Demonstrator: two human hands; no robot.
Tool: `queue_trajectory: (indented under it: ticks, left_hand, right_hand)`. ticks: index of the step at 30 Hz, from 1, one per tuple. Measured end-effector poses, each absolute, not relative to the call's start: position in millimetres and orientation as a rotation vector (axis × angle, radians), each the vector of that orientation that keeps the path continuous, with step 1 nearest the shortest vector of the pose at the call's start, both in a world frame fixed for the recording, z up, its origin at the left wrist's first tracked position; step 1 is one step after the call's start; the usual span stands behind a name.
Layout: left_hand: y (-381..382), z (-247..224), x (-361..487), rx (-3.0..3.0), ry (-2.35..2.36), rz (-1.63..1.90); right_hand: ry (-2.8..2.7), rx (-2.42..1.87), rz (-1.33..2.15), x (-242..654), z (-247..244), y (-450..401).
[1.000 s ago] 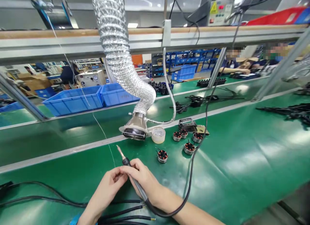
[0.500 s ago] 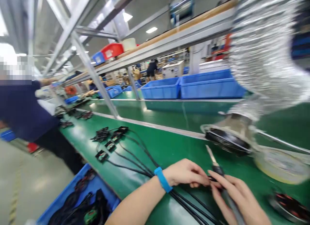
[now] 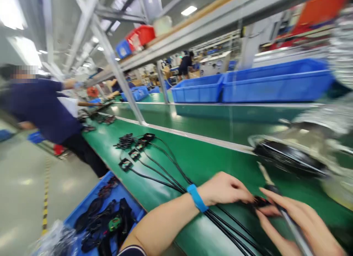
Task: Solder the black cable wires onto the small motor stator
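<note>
My left hand (image 3: pixel 224 189), with a blue band (image 3: pixel 197 198) at its wrist, is closed, its fingertips pinching a small dark part (image 3: pixel 260 201) that shows a little red. My right hand (image 3: pixel 300 219) is wrapped around a soldering iron (image 3: pixel 292 224), whose tip points up and away, apart from the part. Its fingertips also touch the part's right side. Black cables (image 3: pixel 165 172) pass beneath my left wrist and run to several small black housings (image 3: pixel 134 154) farther up the green bench. The far ends of the cables are partly hidden by my arm.
A blue bin (image 3: pixel 138 208) of cables and parts stands at the bench's left edge. A dark round hood (image 3: pixel 289 156) on a silver duct hangs at right. Blue trays (image 3: pixel 275 83) line the back. A co-worker (image 3: pixel 46 105) stands at left beside the green bench (image 3: pixel 110 136).
The view has swung to the right and slightly down, so more of the bin shows. My hands keep hold of the part and the soldering iron. The co-worker's arm has shifted.
</note>
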State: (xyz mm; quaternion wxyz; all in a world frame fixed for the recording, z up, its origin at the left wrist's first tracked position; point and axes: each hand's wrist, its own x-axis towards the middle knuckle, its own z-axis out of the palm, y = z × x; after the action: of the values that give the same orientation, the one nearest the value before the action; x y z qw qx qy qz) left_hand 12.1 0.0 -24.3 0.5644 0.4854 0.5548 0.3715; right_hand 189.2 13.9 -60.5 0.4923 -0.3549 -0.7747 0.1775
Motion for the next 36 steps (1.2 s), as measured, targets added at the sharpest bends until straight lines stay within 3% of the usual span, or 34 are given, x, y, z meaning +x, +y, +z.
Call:
queue_trajectory:
  ticks: [5, 16, 28, 36]
  left_hand:
    - [-4.8, -23.0, 16.1, 1.085, 1.331, 0.873]
    - [-7.2, -18.5, 19.1, 1.016, 1.288, 0.841]
    - [-9.8, -18.8, 18.2, 1.133, 1.273, 0.806]
    - [-8.5, -17.5, 12.7, 1.156, 1.288, 0.744]
  right_hand:
    - [-2.002, -0.953, 0.421, 201.7, -35.5, 3.0]
    - [-1.965, -0.855, 0.618, 198.7, -39.0, -6.6]
    - [-1.756, -1.038, 0.754, 199.4, -46.7, 5.4]
    - [-1.645, -1.007, 0.777, 202.8, -26.1, -2.2]
